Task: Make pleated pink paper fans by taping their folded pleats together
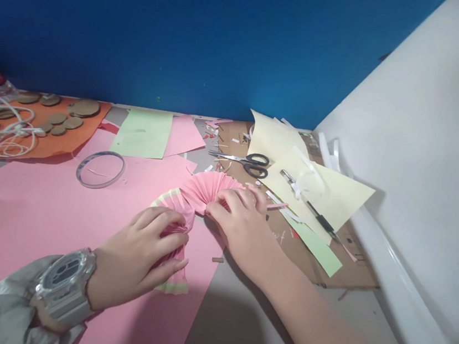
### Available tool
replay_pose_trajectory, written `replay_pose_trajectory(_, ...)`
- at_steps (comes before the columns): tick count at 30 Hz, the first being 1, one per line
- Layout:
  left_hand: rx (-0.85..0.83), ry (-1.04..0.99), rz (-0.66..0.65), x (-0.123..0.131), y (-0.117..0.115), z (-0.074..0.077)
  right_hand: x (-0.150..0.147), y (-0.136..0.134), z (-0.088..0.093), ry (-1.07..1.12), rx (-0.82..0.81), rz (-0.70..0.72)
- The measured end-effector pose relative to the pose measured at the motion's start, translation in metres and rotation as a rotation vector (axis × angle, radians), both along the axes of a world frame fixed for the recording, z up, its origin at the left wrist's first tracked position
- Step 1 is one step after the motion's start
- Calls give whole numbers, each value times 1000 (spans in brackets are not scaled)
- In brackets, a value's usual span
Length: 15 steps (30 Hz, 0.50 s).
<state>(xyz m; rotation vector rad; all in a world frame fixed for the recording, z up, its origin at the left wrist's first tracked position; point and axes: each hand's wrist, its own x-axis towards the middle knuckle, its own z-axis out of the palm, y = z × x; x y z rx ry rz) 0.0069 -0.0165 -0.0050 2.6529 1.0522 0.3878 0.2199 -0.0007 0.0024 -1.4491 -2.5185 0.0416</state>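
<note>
A pleated pink paper fan (204,190) with pale yellow-green edging curves between my two hands, over a large pink sheet (128,249). My left hand (149,246), with a watch on its wrist, has its fingers closed over the folds on the left and lower part. On the upper right part, my right hand (244,218) pinches the pleats with thumb and fingers. The fan's inner folds are partly hidden under both hands.
Black-handled scissors (251,163) lie behind the fan. To the right are cream paper (347,195), a pen (320,216) and cardboard (350,276). A tape roll (100,169), green paper (144,133) and white cable (21,129) lie left. A blue wall (212,41) stands behind.
</note>
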Motion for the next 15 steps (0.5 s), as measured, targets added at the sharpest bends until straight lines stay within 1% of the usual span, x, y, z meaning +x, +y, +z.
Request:
replay_pose_trajectory(7, 22, -3, -7, -1, 1, 0, 1, 1, -3, -23, 5, -13)
replay_pose_trajectory(15, 4, -1, -2, -1, 1, 1, 2, 2, -4, -38, 23, -28)
